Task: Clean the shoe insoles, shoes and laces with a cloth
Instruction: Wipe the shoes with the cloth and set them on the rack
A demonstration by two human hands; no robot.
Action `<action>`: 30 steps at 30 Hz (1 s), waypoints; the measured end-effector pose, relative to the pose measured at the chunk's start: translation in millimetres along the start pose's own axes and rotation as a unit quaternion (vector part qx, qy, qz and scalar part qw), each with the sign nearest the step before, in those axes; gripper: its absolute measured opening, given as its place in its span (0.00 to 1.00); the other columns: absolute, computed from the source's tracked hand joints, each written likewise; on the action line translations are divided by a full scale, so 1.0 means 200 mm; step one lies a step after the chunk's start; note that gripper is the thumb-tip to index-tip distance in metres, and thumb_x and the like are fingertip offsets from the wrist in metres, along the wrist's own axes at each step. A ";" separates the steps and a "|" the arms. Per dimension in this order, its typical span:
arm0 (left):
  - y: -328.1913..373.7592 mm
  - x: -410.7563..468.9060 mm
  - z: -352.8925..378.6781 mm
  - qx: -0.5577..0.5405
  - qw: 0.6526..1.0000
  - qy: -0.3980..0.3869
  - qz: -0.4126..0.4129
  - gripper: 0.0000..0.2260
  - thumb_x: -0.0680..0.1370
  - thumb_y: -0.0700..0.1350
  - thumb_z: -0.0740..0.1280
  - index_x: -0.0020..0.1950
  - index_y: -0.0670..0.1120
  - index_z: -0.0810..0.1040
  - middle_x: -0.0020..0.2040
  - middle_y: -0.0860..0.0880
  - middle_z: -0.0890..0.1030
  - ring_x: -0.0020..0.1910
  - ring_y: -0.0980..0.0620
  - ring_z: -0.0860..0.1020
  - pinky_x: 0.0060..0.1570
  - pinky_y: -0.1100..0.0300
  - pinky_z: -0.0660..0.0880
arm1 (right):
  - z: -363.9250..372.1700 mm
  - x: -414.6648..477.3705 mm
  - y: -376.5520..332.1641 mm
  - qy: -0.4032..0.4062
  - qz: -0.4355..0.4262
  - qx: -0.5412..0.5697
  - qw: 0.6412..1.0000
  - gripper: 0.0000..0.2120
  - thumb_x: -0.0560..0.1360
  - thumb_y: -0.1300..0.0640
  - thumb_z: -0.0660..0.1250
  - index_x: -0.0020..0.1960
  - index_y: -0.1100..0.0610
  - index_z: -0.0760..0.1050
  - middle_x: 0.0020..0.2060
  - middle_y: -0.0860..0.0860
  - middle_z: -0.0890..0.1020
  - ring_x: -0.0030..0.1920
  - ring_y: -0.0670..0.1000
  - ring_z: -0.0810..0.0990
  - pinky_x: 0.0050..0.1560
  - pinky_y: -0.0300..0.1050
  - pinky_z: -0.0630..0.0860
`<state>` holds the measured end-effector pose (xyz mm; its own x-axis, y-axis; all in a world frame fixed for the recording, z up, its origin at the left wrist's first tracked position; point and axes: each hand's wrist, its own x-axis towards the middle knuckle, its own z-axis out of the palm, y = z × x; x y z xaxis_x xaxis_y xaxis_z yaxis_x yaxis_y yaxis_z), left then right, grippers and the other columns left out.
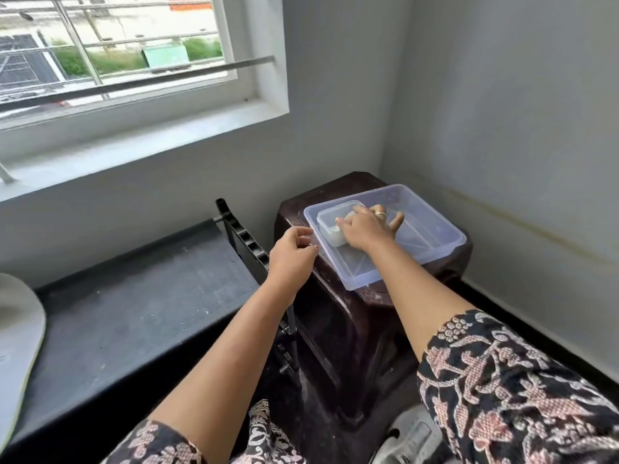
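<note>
A large clear plastic tray (435, 226) sits on a dark brown plastic stool (338, 192) in the room's corner. Inside it at the left stands a small clear container (330, 229) with something whitish (349, 215) in it. My right hand (366, 229) reaches into the tray over that container, fingers spread and pointing down, thumb beside the whitish thing. With its fingers loosely curled, my left hand (293, 251) is at the tray's left rim. A grey insole (18, 343) lies at the far left. Part of a light grey shoe (413, 437) shows on the floor below.
A black fabric rack shelf (134, 303) runs along the wall under the window, its black post (234, 226) right beside the stool. Grey walls close in behind and to the right. My patterned sleeves fill the bottom of the view.
</note>
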<state>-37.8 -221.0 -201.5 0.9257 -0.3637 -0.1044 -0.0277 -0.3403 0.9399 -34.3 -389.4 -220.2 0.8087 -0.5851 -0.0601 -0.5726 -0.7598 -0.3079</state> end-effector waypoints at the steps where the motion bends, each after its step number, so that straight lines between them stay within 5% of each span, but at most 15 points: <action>1: 0.00 -0.01 0.01 0.005 1.000 0.000 0.003 0.13 0.75 0.39 0.64 0.58 0.50 0.75 0.52 0.52 0.79 0.50 0.55 0.77 0.40 0.65 0.71 | -0.01 -0.01 0.00 0.001 -0.006 0.001 1.000 0.25 0.80 0.43 0.51 0.70 0.55 0.67 0.73 0.49 0.63 0.75 0.53 0.51 0.70 0.65 0.38; 8: 0.04 -0.10 0.04 0.030 0.999 -0.004 0.015 0.13 0.75 0.40 0.63 0.59 0.51 0.75 0.53 0.51 0.78 0.52 0.53 0.77 0.44 0.63 0.72 | -0.03 -0.07 0.04 0.079 -0.033 0.055 0.995 0.13 0.79 0.50 0.56 0.56 0.48 0.78 0.69 0.47 0.66 0.70 0.54 0.57 0.69 0.64 0.50; 15: -0.05 -0.32 0.26 0.056 0.996 -0.060 0.026 0.12 0.76 0.40 0.64 0.59 0.49 0.76 0.53 0.51 0.77 0.50 0.53 0.76 0.38 0.68 0.69 | 0.02 -0.43 0.28 0.234 0.012 0.190 0.953 0.14 0.75 0.60 0.60 0.57 0.50 0.77 0.60 0.49 0.72 0.64 0.54 0.65 0.64 0.55 0.58; 20: -0.30 -0.56 0.58 0.127 0.979 -0.157 -0.006 0.14 0.74 0.40 0.65 0.59 0.49 0.76 0.55 0.49 0.78 0.52 0.51 0.76 0.47 0.62 0.71 | 0.31 -0.76 0.61 0.273 0.078 0.183 0.941 0.15 0.73 0.59 0.62 0.59 0.49 0.75 0.60 0.49 0.74 0.63 0.54 0.68 0.61 0.57 0.62; 26: -0.66 -0.81 0.87 0.286 0.903 -0.320 -0.027 0.17 0.74 0.41 0.65 0.63 0.47 0.74 0.61 0.45 0.75 0.60 0.46 0.73 0.56 0.59 0.68 | 0.76 -1.07 0.99 0.165 0.175 0.124 0.963 0.18 0.72 0.61 0.63 0.61 0.50 0.73 0.58 0.50 0.76 0.61 0.56 0.71 0.58 0.56 0.65; 30: -0.90 -0.87 0.95 0.348 0.860 -0.369 -0.053 0.18 0.74 0.42 0.63 0.64 0.47 0.73 0.63 0.43 0.74 0.62 0.43 0.72 0.62 0.52 0.69 | 1.10 -1.26 1.17 -0.054 0.254 0.097 0.961 0.20 0.75 0.59 0.59 0.66 0.50 0.67 0.63 0.53 0.72 0.64 0.59 0.70 0.60 0.53 0.67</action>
<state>-265.7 -261.3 -414.4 0.4529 -0.6626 -0.5965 -0.4142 -0.7488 0.5174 -343.0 -356.6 -484.8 0.4467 -0.8254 -0.3453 -0.8698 -0.3101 -0.3839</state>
